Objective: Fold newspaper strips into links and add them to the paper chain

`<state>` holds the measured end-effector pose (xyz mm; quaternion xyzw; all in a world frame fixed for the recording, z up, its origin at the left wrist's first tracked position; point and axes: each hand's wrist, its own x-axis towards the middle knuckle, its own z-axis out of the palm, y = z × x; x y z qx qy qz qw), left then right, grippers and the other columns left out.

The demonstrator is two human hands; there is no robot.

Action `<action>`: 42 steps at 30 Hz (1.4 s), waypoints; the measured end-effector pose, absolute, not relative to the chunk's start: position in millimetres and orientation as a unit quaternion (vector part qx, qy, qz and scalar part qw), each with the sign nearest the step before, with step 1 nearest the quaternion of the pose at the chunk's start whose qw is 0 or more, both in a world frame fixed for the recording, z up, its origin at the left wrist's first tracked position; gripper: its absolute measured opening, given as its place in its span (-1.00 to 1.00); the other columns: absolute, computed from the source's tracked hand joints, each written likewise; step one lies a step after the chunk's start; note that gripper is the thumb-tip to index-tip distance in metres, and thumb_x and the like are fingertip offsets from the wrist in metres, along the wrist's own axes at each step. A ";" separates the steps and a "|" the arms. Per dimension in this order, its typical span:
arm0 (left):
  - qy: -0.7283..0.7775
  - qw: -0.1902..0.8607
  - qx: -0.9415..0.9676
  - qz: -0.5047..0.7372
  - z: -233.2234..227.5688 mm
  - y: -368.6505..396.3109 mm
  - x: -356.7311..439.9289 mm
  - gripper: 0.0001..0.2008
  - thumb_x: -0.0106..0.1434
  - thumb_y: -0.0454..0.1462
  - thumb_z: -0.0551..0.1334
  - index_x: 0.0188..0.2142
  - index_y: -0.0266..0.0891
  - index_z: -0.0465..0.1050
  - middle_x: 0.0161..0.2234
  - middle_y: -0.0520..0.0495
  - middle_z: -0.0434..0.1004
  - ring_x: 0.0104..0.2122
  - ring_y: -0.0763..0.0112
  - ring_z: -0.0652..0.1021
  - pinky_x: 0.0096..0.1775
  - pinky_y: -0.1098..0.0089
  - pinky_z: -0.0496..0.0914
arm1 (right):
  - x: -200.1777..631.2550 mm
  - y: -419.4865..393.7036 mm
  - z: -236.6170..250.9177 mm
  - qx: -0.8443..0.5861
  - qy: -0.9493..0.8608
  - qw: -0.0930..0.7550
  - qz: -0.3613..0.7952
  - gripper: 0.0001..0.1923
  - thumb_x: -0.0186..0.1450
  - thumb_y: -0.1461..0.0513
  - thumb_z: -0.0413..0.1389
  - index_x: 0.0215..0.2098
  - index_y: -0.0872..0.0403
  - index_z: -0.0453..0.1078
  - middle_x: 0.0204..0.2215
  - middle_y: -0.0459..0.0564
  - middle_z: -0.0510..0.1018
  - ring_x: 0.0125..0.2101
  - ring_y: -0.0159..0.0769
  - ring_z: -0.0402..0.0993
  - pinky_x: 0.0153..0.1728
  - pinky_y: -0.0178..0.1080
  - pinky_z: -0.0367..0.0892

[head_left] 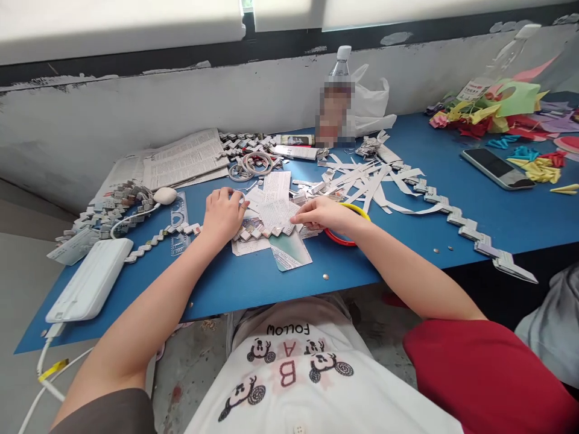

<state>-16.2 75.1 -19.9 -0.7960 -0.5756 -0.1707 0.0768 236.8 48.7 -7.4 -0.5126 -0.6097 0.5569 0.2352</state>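
A zigzag chain of folded printed paper (pixel 254 230) lies between my hands near the table's front edge. My left hand (pixel 225 212) is closed with bent fingers around the chain's left part; its fingertips are partly hidden. At the chain's right end my right hand (pixel 322 215) is closed, thumb and forefinger pinched on it. Cut pieces of printed paper (pixel 277 191) lie just behind the chain. In front of it a greenish card (pixel 290 252) sticks out. Scissors with red and yellow handles (pixel 340 241) lie partly under my right hand and wrist.
Paper strips (pixel 375 181) and a long paper chain (pixel 470 229) spread to the right, near a phone (pixel 497 169). Leftward are a white power bank (pixel 90 280), a clear ruler (pixel 179 226) and newspapers (pixel 185 160). A bottle (pixel 337 102) stands by the wall.
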 end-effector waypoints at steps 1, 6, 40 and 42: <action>-0.562 0.084 -0.802 -0.185 -19.1 72.0 -14.3 -0.66 0.35 -0.19 0.02 -0.03 -0.27 0.45 0.03 -0.34 0.41 0.05 -0.07 0.37 0.02 0.00 0.23 | 237.0 49.4 -8.5 -0.516 -0.617 0.227 0.549 -0.70 0.10 0.07 0.29 -0.52 0.16 0.46 -0.71 -0.16 0.24 -0.67 -0.52 0.07 -0.64 -0.32 0.05; -0.369 0.000 -0.907 -0.203 -13.1 55.9 -4.1 -0.64 0.37 -0.23 -0.02 -0.02 -0.26 0.48 -0.10 -0.24 0.51 -0.12 0.20 0.50 -0.10 0.24 0.37 | 234.9 51.1 -13.7 -0.528 -0.646 0.215 0.507 -0.70 0.11 0.07 0.27 -0.53 0.16 0.47 -0.71 -0.13 0.28 -0.69 -0.50 0.11 -0.66 -0.33 0.05; -0.388 -0.163 -0.887 -0.192 -19.8 46.5 7.8 -0.61 0.32 -0.08 0.08 -0.09 -0.29 0.52 -0.18 -0.20 0.49 -0.28 0.27 0.52 -0.20 0.28 0.42 | 240.2 61.8 -7.7 -0.560 -0.652 0.202 0.469 -0.75 0.23 0.10 0.13 -0.38 0.14 0.45 -0.61 -0.07 0.42 -0.63 -0.44 0.25 -0.58 -0.33 0.14; -0.400 -0.169 -0.881 -0.187 -22.2 44.4 11.3 -0.57 0.30 -0.05 0.11 -0.01 -0.30 0.46 -0.11 -0.23 0.45 -0.21 0.20 0.52 -0.15 0.22 0.43 | 237.8 60.1 -6.6 -0.566 -0.670 0.187 0.443 -0.67 0.20 0.01 0.15 -0.41 0.13 0.46 -0.57 -0.04 0.46 -0.56 -0.39 0.32 -0.52 -0.31 0.18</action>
